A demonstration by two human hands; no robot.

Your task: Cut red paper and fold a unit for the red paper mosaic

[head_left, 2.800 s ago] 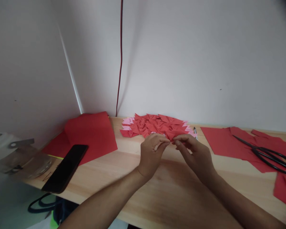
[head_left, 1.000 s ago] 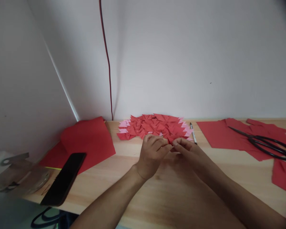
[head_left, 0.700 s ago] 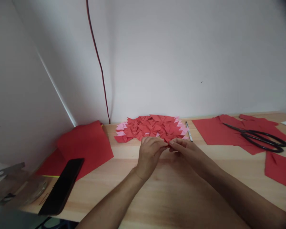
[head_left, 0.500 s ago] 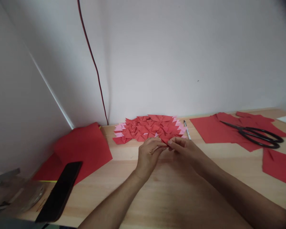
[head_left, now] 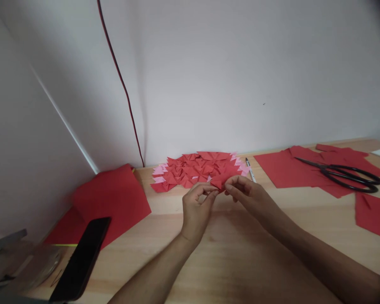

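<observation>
My left hand (head_left: 196, 207) and my right hand (head_left: 247, 195) meet over the middle of the wooden table (head_left: 234, 253). Together they pinch a small folded red paper piece (head_left: 217, 182) between fingertips, lifted slightly above the table. Just behind it lies a flat spread of several folded red and pink paper pieces (head_left: 199, 168) near the wall. Both hands have fingers curled in a pinch.
Black scissors (head_left: 345, 175) rest on red paper sheets (head_left: 291, 169) at the right. A pen (head_left: 250, 171) lies beside the folded spread. A large red sheet (head_left: 110, 198) and a black phone (head_left: 80, 259) are at the left, with metal tools (head_left: 9, 257) at the far left.
The hands have risen a little off the table with the red piece, and the left fingers have opened into a looser pinch. The camera view has swung left.
</observation>
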